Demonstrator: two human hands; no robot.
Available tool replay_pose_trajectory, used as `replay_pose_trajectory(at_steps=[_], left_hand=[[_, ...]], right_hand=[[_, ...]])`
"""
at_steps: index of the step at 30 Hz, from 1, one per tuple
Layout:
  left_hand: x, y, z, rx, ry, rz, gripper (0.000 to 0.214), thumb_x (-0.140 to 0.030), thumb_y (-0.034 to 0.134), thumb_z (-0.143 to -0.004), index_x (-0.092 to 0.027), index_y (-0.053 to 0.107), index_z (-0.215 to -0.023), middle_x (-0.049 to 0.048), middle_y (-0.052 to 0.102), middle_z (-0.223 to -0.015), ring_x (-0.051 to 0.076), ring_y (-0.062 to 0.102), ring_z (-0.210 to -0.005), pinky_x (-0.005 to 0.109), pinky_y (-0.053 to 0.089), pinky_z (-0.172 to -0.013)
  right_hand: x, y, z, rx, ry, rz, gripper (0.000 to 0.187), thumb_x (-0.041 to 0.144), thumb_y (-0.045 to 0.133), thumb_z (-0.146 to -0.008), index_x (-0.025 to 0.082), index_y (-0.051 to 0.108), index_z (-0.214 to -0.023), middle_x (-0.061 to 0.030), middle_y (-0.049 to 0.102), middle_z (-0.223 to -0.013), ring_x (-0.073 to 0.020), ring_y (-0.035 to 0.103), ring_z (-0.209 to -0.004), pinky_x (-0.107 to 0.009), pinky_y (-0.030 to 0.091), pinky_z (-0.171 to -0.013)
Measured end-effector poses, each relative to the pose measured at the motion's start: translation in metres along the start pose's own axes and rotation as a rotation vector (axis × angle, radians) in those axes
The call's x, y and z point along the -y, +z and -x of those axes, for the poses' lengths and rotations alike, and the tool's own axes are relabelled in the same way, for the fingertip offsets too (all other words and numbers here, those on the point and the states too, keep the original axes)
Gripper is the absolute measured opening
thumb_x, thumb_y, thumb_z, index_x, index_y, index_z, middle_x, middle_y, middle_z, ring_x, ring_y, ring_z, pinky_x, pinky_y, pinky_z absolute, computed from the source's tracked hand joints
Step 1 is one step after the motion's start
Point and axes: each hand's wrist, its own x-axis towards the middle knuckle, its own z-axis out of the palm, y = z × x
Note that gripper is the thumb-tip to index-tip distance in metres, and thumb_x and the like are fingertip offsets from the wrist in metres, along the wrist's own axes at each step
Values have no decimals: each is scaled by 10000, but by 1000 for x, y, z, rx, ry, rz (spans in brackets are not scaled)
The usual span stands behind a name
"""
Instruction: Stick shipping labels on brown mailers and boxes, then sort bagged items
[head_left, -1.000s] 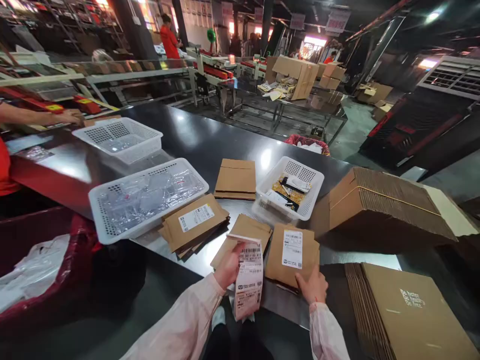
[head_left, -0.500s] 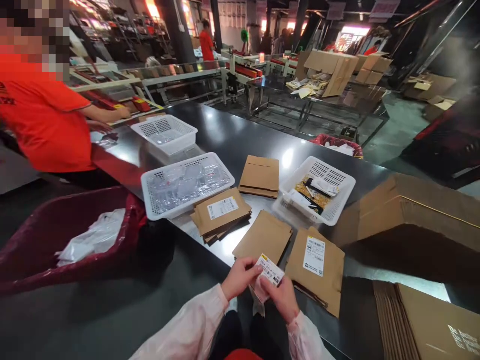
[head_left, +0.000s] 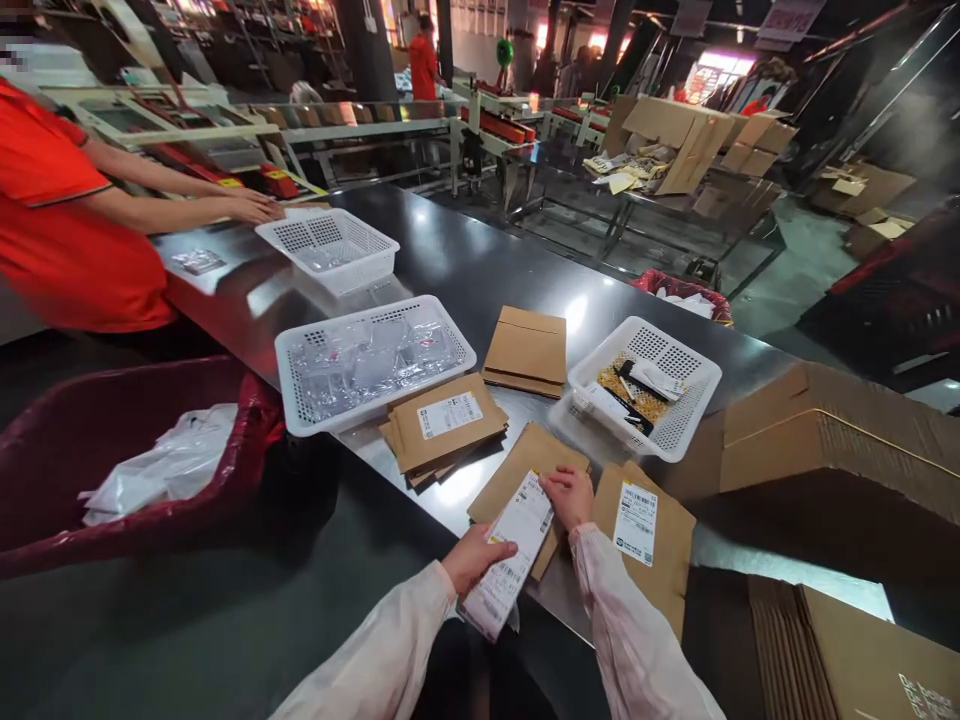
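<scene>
Since half a second earlier, the right hand (head_left: 571, 497) had moved to the far end of the shipping-label strip (head_left: 523, 535), now stretched out lengthwise. At left, a white perforated basket (head_left: 284, 372) held clear plastic packets (head_left: 375, 365); labelled kraft mailers (head_left: 409, 440) lay just right. The left hand (head_left: 472, 562) gripped the strip's near part, thumb on top. The right hand's fingertips pinched its far end, above a plain kraft pile (head_left: 506, 470). Another labelled pile (head_left: 671, 540) lay farther right.
</scene>
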Motion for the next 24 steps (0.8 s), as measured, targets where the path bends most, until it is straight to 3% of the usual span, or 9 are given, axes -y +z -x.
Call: replay_pose_trajectory(at_steps=[4, 7, 9, 11, 14, 16, 19, 21, 24], left_hand=[[14, -34, 4, -9, -83, -13, 640, -493, 901, -387, -94, 729, -856, 131, 739, -824, 274, 675, -768, 403, 501, -798], [38, -59, 31, -25, -126, -55, 596, -523, 899, -362, -115, 743, -769, 113, 738, -758, 285, 669, -759, 398, 494, -784], [50, -73, 57, -21, -167, -88, 596, -562, 886, -355, -116, 741, -723, 105, 727, -701, 287, 666, -728, 403, 491, -751], [51, -84, 81, -7, -195, -107, 602, -590, 873, -363, -119, 738, -713, 103, 724, -687, 282, 668, -712, 399, 491, -738], [26, -86, 99, -17, -141, -95, 587, -594, 847, -458, -120, 739, -786, 114, 737, -762, 258, 674, -726, 368, 502, -742], [-3, -77, 91, -60, -51, -124, 595, -616, 788, -548, -106, 729, -847, 123, 734, -786, 244, 670, -710, 354, 515, -710], [-44, -54, 54, -178, 125, -306, 554, -620, 642, -680, -98, 707, -853, 141, 730, -797, 260, 665, -725, 382, 535, -693], [-61, -38, 19, -256, 234, -412, 416, -512, 605, -723, -116, 700, -808, 163, 730, -958, 296, 654, -911, 427, 516, -849], [-71, -18, -27, -317, 319, -469, 202, -321, 624, -695, -137, 700, -731, 172, 641, -1239, 339, 467, -1262, 464, 311, -1115]], right_hand=[[-6, 8, -42, -118, 36, 199, 246, 408, 662, -750, 219, 775, -859, -119, 594, -1253, -347, 473, -1179, -515, 374, -983], [-6, 15, -48, -153, 44, 288, 500, 433, 605, -799, 181, 645, -1229, -184, 481, -1387, -371, 429, -1238, -543, 349, -985], [-3, 22, -43, -127, -31, 371, 657, 441, 552, -839, 135, 455, -1413, -209, 359, -1491, -374, 321, -1348, -568, 266, -1053], [3, 32, -29, -8, -221, 529, 691, 459, 488, -882, 101, 365, -1460, -198, 275, -1544, -358, 192, -1428, -590, 119, -1119], [10, 45, 9, 245, -536, 679, 725, 473, 434, -908, 33, 311, -1471, -231, 238, -1547, -381, 117, -1449, -617, -9, -1129], [9, 48, 43, 384, -675, 637, 746, 494, 475, -883, 90, 305, -1487, -195, 280, -1543, -363, 157, -1446, -586, 25, -1155], [-7, 43, 87, 527, -854, 495, 639, 447, 481, -887, 234, 351, -1476, -81, 400, -1504, -270, 289, -1412, -488, 181, -1177], [-23, 35, 101, 356, -679, 448, 521, 321, 392, -927, 183, 435, -1427, -129, 493, -1414, -261, 416, -1325, -450, 323, -1117], [-40, 27, 100, -50, -111, 516, 534, 297, 357, -924, 11, 491, -1355, -276, 557, -1220, -351, 538, -1134, -497, 442, -966]])
